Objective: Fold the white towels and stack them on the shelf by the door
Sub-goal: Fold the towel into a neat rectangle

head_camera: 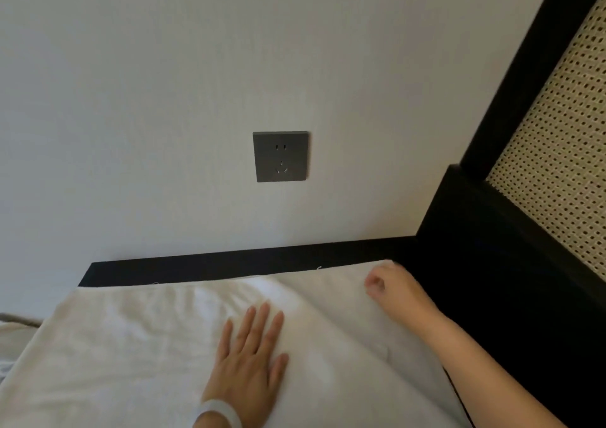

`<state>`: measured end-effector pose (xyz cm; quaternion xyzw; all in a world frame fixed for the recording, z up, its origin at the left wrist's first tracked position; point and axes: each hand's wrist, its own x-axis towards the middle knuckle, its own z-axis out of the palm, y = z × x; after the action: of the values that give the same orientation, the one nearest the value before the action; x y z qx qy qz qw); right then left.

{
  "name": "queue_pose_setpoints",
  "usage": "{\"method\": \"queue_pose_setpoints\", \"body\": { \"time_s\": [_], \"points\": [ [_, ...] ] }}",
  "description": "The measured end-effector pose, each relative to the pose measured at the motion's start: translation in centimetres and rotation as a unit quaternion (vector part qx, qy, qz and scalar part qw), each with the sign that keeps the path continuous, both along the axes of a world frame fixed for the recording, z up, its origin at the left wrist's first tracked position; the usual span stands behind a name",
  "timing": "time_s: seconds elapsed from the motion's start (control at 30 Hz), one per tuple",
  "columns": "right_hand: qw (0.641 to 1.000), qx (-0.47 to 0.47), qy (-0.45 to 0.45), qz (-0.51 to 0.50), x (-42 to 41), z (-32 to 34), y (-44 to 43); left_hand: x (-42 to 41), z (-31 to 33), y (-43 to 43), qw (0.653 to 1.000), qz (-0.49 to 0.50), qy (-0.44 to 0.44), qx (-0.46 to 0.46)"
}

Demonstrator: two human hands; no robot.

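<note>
Pale wall (164, 83) with a grey socket (280, 156) is seen above a black ledge (229, 265). From the head view, a white towel (131, 355) is spread flat below it. It is pressed by the left hand (249, 358), fingers splayed, gripping nothing, while its far corner is pinched by the right hand (390, 288). Folding is judged barely begun; no stack or shelf is shown.

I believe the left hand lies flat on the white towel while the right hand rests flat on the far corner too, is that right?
Not quite: in the head view the right hand is curled closed at the far corner, seemingly gripping it. The left hand does lie flat on the white towel.
</note>
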<state>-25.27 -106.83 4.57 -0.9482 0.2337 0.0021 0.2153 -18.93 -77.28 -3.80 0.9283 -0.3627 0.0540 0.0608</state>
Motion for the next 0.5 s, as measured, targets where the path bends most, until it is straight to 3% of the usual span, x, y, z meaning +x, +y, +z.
{"method": "queue_pose_setpoints", "body": {
  "time_s": [0.13, 0.3, 0.5],
  "points": [
    [0.984, 0.134, 0.115, 0.014, -4.1, -0.3, 2.4, -0.1, -0.2, 0.1, 1.0, 0.002, -0.009, 0.014],
    [0.976, 0.175, 0.13, 0.006, -5.8, -0.7, 3.7, -0.3, 0.0, 0.2, 0.999, 0.006, -0.024, 0.023],
    [0.972, 0.221, 0.08, 0.024, -6.2, -0.6, 5.8, -0.3, -0.1, 0.2, 0.999, 0.008, -0.027, 0.028]
  ]
}}
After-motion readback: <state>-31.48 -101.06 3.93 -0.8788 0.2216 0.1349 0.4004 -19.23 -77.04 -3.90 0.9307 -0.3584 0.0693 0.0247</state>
